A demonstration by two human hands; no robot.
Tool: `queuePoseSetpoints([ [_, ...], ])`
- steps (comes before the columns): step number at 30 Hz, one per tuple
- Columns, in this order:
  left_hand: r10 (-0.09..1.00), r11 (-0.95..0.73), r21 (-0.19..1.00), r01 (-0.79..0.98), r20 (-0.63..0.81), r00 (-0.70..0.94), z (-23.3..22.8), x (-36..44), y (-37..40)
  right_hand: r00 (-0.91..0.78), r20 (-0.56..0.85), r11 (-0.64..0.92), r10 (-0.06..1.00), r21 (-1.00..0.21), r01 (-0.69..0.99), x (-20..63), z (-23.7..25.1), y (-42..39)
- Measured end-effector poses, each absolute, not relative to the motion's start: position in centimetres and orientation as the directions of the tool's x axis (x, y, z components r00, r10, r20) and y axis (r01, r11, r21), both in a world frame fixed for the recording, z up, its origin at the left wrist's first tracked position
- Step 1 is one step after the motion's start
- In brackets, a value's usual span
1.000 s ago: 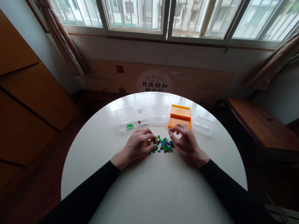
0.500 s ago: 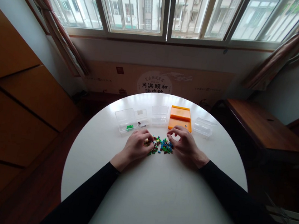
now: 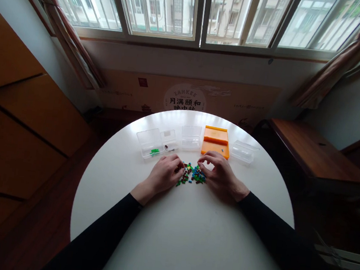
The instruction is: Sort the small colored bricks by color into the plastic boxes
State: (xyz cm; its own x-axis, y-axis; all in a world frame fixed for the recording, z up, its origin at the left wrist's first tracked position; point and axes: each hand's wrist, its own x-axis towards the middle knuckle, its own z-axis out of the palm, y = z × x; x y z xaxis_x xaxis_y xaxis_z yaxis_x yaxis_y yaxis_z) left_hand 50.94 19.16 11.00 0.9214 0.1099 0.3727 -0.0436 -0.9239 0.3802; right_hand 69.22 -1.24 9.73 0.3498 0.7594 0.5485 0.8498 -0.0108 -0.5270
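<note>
Near the middle of the frame, a small heap of coloured beads (image 3: 191, 174), green, blue and dark red, lies on the round white surface (image 3: 187, 240). The left hand (image 3: 163, 176) rests at the heap's left edge, its fingers (image 3: 176, 166) curled in against the beads; whether they pinch one cannot be told. The right hand (image 3: 219, 176) sits at the heap's right edge, fingers (image 3: 203, 163) bent and drawn together at the tips over the beads, any grip too small to make out. Both black sleeves run down to the lower corners of the frame.

Just above the hands stands a row of boxes: a clear lidded box (image 3: 148, 142) holding green pieces, a smaller clear compartment (image 3: 169, 140) beside it, another clear box (image 3: 191, 137), an orange box (image 3: 216, 140) with one blue piece, and a clear box (image 3: 245, 151) furthest right.
</note>
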Motion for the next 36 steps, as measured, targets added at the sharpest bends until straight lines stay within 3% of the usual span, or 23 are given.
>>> queuePoseSetpoints([
  [22, 0.092, -0.958, 0.284, -0.032, 0.413, 0.906, 10.92, 50.88, 18.77, 0.313, 0.531, 0.014, 0.787, -0.523, 0.852, 68.92, 9.49, -1.07],
  [36, 0.173, -0.928, 0.373, 0.009, 0.41, 0.895, 11.11, 50.81, 18.48, 0.29, 0.538, 0.03, 0.792, -0.509, 0.86, 68.7, 9.93, -1.04],
])
